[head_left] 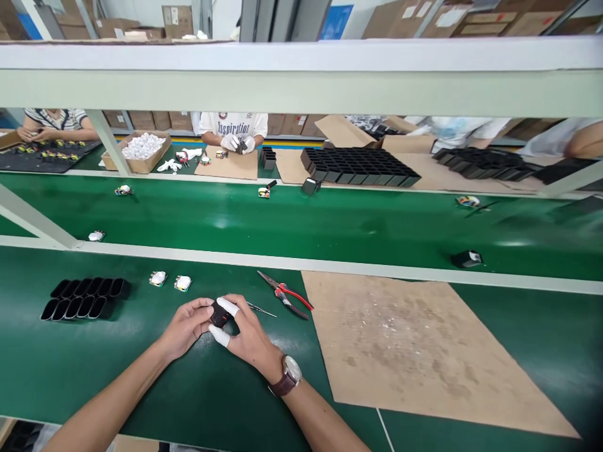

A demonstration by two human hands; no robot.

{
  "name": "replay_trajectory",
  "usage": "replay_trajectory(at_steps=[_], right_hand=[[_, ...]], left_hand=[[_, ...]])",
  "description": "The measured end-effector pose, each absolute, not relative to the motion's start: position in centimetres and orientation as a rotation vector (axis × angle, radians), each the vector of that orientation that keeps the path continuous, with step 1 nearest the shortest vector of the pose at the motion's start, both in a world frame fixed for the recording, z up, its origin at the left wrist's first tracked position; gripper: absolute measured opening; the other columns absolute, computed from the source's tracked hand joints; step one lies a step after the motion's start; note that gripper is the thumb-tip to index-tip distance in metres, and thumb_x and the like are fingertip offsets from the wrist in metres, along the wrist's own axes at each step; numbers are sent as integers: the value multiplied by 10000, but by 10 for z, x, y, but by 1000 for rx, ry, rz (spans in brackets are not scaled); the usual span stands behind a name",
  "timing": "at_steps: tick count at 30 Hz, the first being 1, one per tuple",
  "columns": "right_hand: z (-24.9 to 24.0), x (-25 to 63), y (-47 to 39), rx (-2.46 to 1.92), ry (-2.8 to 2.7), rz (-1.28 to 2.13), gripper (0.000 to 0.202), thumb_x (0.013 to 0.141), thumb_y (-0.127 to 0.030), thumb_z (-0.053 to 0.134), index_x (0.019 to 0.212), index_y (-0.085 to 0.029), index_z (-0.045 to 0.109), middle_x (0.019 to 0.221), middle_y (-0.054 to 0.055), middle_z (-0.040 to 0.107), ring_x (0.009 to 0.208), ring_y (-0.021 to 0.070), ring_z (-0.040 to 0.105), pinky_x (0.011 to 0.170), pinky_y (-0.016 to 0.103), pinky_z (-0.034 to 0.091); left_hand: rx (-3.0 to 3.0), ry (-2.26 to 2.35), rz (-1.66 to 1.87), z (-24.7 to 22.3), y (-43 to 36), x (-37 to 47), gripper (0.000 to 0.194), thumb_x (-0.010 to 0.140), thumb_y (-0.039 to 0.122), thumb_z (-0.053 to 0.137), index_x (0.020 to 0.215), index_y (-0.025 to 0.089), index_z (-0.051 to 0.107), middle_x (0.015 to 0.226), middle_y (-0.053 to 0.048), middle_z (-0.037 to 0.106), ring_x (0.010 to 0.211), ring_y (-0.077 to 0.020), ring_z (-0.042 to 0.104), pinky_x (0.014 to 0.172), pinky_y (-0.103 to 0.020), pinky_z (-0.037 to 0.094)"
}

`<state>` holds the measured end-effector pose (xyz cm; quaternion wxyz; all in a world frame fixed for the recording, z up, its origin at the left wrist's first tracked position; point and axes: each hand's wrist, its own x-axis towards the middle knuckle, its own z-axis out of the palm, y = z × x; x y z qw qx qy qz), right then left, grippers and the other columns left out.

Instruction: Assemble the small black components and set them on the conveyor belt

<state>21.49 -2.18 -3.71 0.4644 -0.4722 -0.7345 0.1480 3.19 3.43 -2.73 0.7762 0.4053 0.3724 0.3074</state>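
A small black casing (220, 315) is held between both hands over the green table. My left hand (187, 326) pinches its left side with thumb and fingers. My right hand (245, 333), with white covers on thumb and forefinger and a watch at the wrist, grips its right side. Tweezers (261, 310) lie just beyond the right hand, partly hidden by it. Red-handled pliers (287, 296) rest open to the right. Two small circuit boards with white tops, one (157, 278) left of the other (183, 283), sit beyond my left hand.
Two rows of black casings (85, 298) stand at the left. Brown cardboard (424, 345) covers the table on the right. Past a pale metal rail (264, 259), a green belt (301, 220) carries scattered parts. Across it, people work near black trays (360, 166).
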Motion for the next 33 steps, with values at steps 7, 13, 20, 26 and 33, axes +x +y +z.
replay_trajectory(at_steps=[7, 13, 20, 26, 33], right_hand=[[-33, 244, -22, -1310, -1982, 258, 704, 962, -347, 690, 1565, -226, 346, 1406, 161, 578, 1292, 301, 576, 1059, 498, 539], [-58, 275, -13, -1563, -2030, -81, 386, 964, -116, 509, 1335, -171, 600, 1080, 110, 662, 973, 275, 643, 877, 455, 569], [-77, 281, -7, -1577, -1964, -284, 325, 918, -30, 451, 1133, -172, 650, 1077, 127, 647, 923, 281, 621, 825, 440, 549], [-71, 274, -7, -1554, -1935, -342, 255, 1006, -119, 448, 1177, -149, 634, 1124, 144, 654, 937, 283, 621, 815, 446, 558], [-68, 269, -8, -1505, -1932, -346, 261, 1014, -118, 443, 1154, -169, 657, 1145, 129, 670, 951, 274, 633, 836, 439, 561]], left_hand=[[1285, 897, 785, -18, 59, 18, 309, 845, 421, 814, 1007, 184, 700, 938, -53, 750, 820, -192, 729, 827, -365, 622], [2118, 1422, 841, 10, 184, -1, 289, 910, 329, 663, 1173, 214, 625, 1204, -90, 712, 1092, -251, 716, 945, -378, 596], [2232, 1709, 584, 4, 255, -23, 605, 719, 248, 806, 1285, 181, 601, 1164, -125, 723, 1154, -326, 685, 1010, -432, 532], [2218, 1997, 435, 26, 264, -85, 490, 720, 295, 764, 1191, 175, 696, 1403, -217, 626, 1449, -488, 410, 1131, -665, 358], [2378, 1840, 485, 49, 254, -82, 215, 774, 175, 633, 930, 178, 780, 1094, -145, 759, 1189, -388, 661, 1122, -519, 460]])
